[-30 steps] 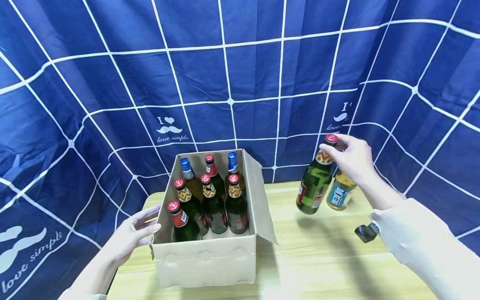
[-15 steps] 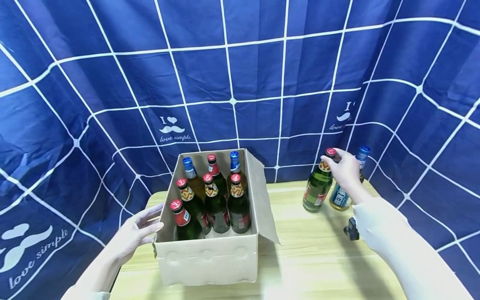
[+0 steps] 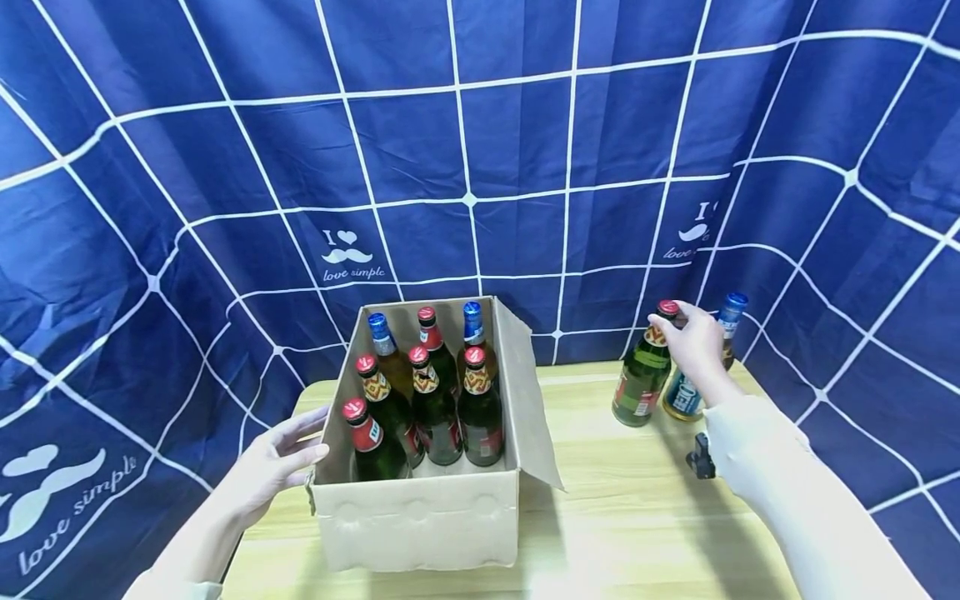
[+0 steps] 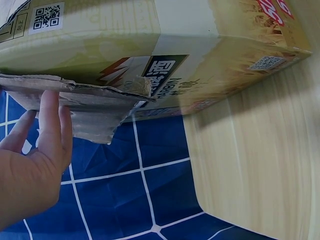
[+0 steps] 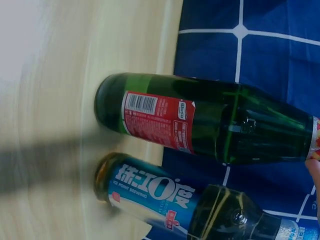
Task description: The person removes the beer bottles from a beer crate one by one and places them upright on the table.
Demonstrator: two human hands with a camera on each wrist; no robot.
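My right hand pinches the neck of a green beer bottle with a red cap; the bottle is upright, its base at the tabletop. Close beside it stands a blue-capped beer bottle with a blue label, partly hidden by that hand. In the right wrist view, the green bottle shows a red back label. My left hand, fingers fairly straight, is at the left edge of the cardboard box. The left wrist view has its fingers touching a torn flap. Several bottles stand in the box.
The box's right flap leans outward over the wooden table. A blue curtain with white lines hangs behind and at both sides. A small black device sits at my right wrist.
My right hand has lowered the green bottle to the tabletop, slightly rightward, beside the blue-capped bottle. The left hand stays at the box. The head view shifts slightly.
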